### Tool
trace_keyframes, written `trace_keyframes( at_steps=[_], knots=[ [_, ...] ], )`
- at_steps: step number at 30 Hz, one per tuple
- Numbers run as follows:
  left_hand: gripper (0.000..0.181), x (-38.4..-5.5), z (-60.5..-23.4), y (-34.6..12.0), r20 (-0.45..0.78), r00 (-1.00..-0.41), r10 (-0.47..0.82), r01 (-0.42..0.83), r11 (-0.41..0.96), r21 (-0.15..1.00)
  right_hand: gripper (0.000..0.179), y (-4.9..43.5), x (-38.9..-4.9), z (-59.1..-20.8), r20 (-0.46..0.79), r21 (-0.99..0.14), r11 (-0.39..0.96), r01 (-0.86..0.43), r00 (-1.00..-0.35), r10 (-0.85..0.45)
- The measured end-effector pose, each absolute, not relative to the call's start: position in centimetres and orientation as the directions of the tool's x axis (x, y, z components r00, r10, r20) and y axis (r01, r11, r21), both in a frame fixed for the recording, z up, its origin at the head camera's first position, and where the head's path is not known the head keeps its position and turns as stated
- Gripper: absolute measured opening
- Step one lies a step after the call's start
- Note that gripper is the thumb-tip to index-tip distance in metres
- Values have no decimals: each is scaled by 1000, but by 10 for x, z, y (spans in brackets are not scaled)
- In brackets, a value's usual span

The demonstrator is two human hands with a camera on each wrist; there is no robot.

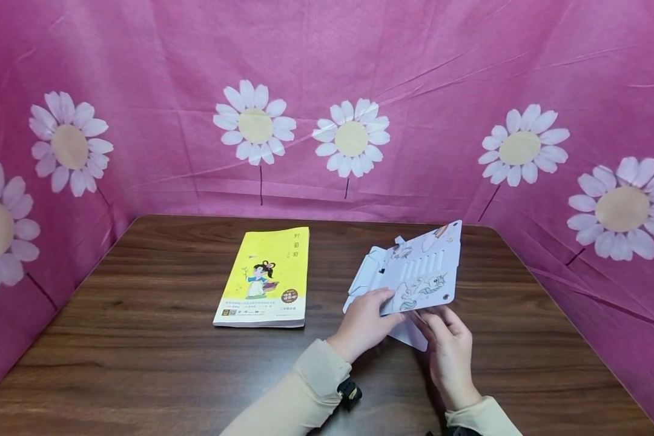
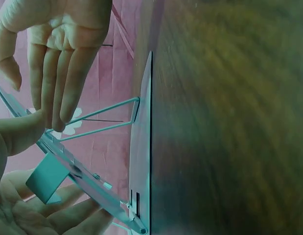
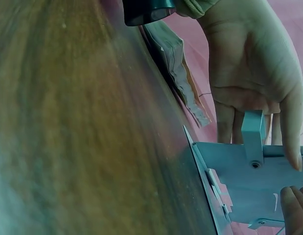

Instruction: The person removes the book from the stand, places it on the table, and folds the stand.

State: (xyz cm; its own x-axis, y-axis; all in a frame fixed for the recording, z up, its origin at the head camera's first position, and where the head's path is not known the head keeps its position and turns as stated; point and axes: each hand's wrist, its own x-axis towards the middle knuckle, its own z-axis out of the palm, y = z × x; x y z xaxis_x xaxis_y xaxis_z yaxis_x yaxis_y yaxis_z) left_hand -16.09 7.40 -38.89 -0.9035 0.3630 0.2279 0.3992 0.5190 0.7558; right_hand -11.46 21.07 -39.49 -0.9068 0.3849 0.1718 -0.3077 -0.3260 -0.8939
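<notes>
A white metal book stand [image 1: 422, 272] with unicorn drawings has its panel tilted up from a flat base [image 1: 363, 275] on the table. My left hand [image 1: 367, 321] grips the panel's near left edge, thumb on one face and fingers on the other. Below the panel's near right corner is my right hand [image 1: 449, 351]; in the left wrist view its fingers [image 2: 56, 83] are extended and touch the panel near the thin wire support [image 2: 100, 110]. A small bent clip [image 3: 254, 129] projects from the panel edge near the left hand. The panel partly hides the right fingertips in the head view.
A yellow book [image 1: 264, 275] with a drawn girl on its cover lies flat, left of the stand. The dark wooden table [image 1: 158, 339] extends around both. A pink cloth [image 1: 169, 139] with daisies hangs behind the table's far edge.
</notes>
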Motion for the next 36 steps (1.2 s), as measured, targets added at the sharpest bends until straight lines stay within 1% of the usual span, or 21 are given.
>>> trace_keyframes(
  at_steps=[7,11,13,16,20,26,31,36],
  knots=[
    [40,-160,-390,74,261,-880,396,456,554,696,40,212,-116,-394,150,-871,-375,-319,-898,414],
    [37,-159,-391,72,294,-869,397,483,558,675,38,214,-116,-395,151,-853,-401,-335,-892,425],
    [36,-159,-391,71,301,-870,390,482,549,683,35,216,-116,-395,161,-851,-398,-343,-892,423],
    [38,-160,-389,68,281,-886,370,449,524,724,30,218,-117,-397,183,-857,-374,-355,-887,424],
    [43,-162,-386,63,228,-909,348,383,486,786,27,221,-118,-398,171,-876,-335,-346,-874,455],
    [45,-164,-388,59,182,-933,309,304,412,859,25,228,-121,-400,133,-905,-298,-304,-868,479],
    [45,-167,-390,53,125,-949,288,220,325,920,23,234,-125,-401,92,-925,-281,-255,-868,487],
    [44,-172,-393,47,103,-955,279,175,247,953,21,241,-127,-401,58,-942,-269,-200,-887,458]
  ],
)
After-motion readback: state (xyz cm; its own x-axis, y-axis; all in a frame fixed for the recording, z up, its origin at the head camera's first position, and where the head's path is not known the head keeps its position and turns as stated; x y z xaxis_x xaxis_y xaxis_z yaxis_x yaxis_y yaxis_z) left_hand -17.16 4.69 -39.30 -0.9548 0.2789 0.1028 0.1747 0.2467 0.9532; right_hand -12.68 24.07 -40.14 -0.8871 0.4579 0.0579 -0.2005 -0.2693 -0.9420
